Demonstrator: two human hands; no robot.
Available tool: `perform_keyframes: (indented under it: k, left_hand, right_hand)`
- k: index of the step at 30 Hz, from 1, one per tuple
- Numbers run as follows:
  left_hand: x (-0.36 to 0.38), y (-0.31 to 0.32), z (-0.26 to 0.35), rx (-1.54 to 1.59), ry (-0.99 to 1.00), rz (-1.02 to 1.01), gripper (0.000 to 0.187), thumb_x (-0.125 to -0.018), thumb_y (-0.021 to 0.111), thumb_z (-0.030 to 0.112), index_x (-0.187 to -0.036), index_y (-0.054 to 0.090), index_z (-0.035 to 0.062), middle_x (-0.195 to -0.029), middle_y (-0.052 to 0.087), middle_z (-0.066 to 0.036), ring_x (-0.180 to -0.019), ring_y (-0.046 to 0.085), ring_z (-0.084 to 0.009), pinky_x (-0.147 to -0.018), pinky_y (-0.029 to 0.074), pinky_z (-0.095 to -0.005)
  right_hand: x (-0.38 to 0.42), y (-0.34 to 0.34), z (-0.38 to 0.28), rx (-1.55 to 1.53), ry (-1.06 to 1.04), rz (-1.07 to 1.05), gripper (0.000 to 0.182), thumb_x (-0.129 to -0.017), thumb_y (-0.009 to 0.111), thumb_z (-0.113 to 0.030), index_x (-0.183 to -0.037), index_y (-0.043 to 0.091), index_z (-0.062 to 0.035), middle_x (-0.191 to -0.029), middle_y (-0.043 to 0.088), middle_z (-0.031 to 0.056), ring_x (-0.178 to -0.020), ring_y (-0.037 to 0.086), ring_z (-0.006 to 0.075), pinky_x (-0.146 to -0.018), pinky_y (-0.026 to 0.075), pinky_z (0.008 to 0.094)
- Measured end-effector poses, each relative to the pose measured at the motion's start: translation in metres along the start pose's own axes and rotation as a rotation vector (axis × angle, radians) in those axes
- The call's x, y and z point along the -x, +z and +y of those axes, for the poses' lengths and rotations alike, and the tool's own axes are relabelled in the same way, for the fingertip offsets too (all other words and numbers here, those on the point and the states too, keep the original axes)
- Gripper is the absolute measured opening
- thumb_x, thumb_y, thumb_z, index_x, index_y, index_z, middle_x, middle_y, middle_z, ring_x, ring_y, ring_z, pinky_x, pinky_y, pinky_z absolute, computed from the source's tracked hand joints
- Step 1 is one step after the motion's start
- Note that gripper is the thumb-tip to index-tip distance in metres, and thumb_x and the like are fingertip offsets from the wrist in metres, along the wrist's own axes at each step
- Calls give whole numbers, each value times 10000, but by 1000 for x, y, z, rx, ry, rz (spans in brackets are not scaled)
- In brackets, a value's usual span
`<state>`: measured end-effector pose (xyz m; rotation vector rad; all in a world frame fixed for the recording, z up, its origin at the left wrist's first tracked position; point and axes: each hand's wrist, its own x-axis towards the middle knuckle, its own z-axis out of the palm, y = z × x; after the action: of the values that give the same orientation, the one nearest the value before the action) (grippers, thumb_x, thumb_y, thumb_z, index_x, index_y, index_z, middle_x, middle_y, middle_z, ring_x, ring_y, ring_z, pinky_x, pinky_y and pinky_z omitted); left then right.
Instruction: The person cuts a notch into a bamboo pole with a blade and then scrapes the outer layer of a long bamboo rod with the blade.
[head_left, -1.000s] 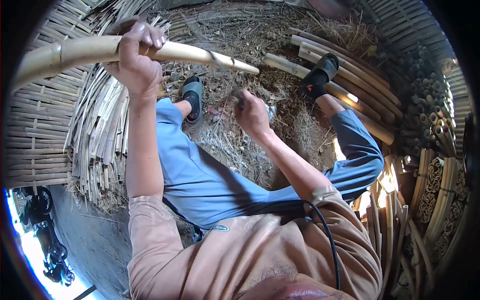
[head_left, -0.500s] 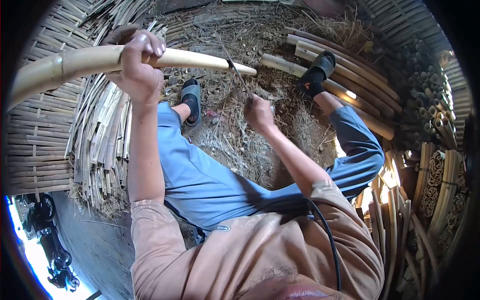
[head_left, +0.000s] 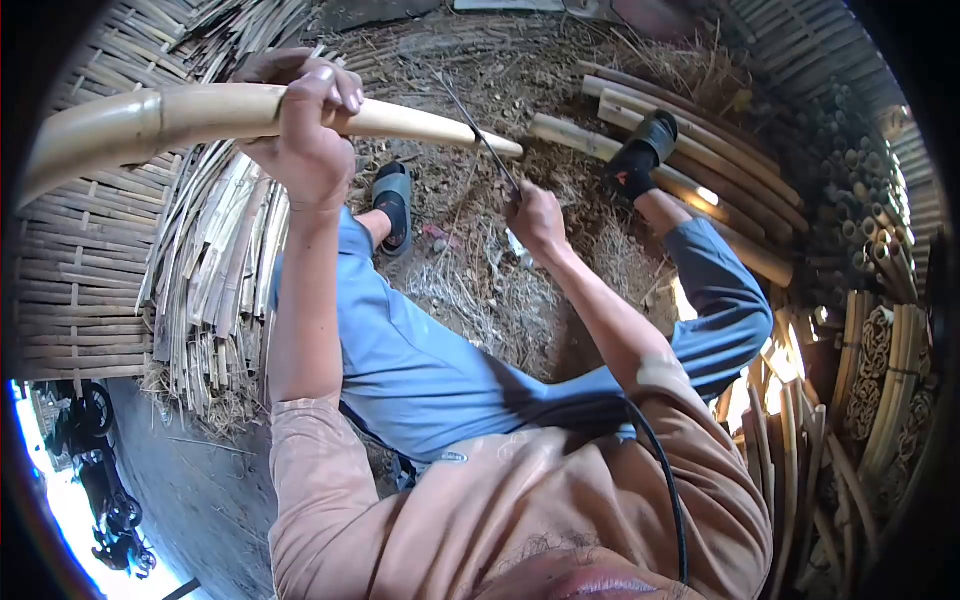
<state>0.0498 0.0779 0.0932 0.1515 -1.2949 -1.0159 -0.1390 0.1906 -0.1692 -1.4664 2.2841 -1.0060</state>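
Observation:
My left hand (head_left: 318,130) is wrapped around a thick, pale bamboo pole (head_left: 215,108). The pole runs from the left edge of the view to a narrower tip right of centre. My right hand (head_left: 540,220) is closed on the handle of a long, thin-bladed tool (head_left: 492,150). Its dark blade crosses the pole close to the tip, seemingly touching it. Whether it is a knife or a saw cannot be made out.
Cut bamboo poles (head_left: 735,185) lie on the ground near my right sandal (head_left: 655,138). Bundled split strips (head_left: 215,290) stand by the woven bamboo panel (head_left: 75,300) at left. Bamboo tubes (head_left: 880,245) are stacked at right. Shavings cover the floor (head_left: 480,290). A motorbike (head_left: 110,490) shows lower left.
My left hand and the bamboo pole have shifted to the right. My right hand has moved slightly right and up, and the blade lies across the pole at a somewhat flatter slant.

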Motion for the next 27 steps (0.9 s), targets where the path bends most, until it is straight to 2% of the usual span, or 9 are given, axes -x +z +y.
perform_keyframes:
  k: [3, 4, 7, 9, 11, 19, 22, 23, 27]
  left_hand:
    - [-12, -16, -12, 93, -74, -7, 150, -816, 544, -8, -963, 518, -28, -651, 522, -92, -534, 527, -174, -567, 492, -347]
    - [-11, -16, -11, 89, -77, 13, 178, -812, 555, -1, -985, 519, -24, -644, 497, -83, -526, 515, -175, -555, 488, -343]
    - [-11, -16, -6, 84, -58, 19, 214, -802, 537, -9, -1014, 521, -26, -643, 495, -85, -522, 506, -177, -542, 490, -347]
    - [-11, -20, -8, 83, -38, -22, 228, -804, 536, -9, -1031, 512, -28, -648, 509, -92, -529, 513, -177, -549, 494, -351]
    - [-5, -16, -8, 82, -28, -49, 244, -807, 533, -10, -1048, 504, -28, -653, 521, -98, -537, 519, -177, -556, 497, -354]
    - [4, 6, -5, 93, 24, -141, 286, -819, 510, -20, -1104, 494, -26, -642, 527, -85, -546, 530, -172, -567, 506, -344]
    - [4, 6, -6, 75, 18, -200, 203, -794, 502, -18, -993, 530, -49, -639, 528, -103, -542, 529, -177, -563, 516, -358]
    - [2, 6, -3, 13, -16, -172, 140, -788, 507, -3, -915, 538, -52, -623, 520, -109, -539, 526, -182, -562, 515, -366]
    - [14, 15, 4, -59, -59, -124, 104, -789, 545, 79, -727, 470, 41, -630, 418, -59, -555, 451, -187, -606, 446, -363]
  right_hand:
    - [7, -3, -23, -87, -35, 46, 183, -872, 557, -56, -1043, 580, 5, -803, 672, 284, -753, 666, 468, -711, 528, 557]
    - [6, -7, -26, -201, 82, -62, 348, -853, 582, -65, -1197, 547, -24, -825, 673, 288, -814, 666, 473, -762, 518, 562]
    - [22, -15, -23, -422, 113, -76, 600, -849, 703, -153, -1378, 452, -25, -965, 698, 215, -856, 704, 331, -783, 561, 435]
    - [25, -3, 13, -561, 261, -263, 451, -879, 737, -234, -1201, 579, 40, -1008, 713, 135, -834, 692, 182, -732, 562, 338]
    - [29, -4, 26, -568, 305, -392, 349, -908, 711, -231, -1117, 629, 36, -940, 710, 108, -786, 678, 154, -703, 560, 311]
    - [34, -10, -52, -518, 524, -126, 257, -880, 732, -190, -1061, 680, -14, -910, 699, 118, -723, 665, 194, -713, 584, 379]
    - [29, -22, -86, -549, 81, 60, 343, -778, 761, -231, -1031, 687, -12, -885, 702, 222, -810, 701, 374, -770, 549, 454]
    - [28, -33, -100, -534, -24, 61, 265, -807, 752, -190, -963, 646, -4, -785, 671, 176, -723, 677, 268, -701, 539, 404]
    - [30, -44, -86, -397, -99, 5, 171, -843, 704, -153, -952, 656, -31, -776, 673, 164, -706, 671, 277, -677, 534, 434]
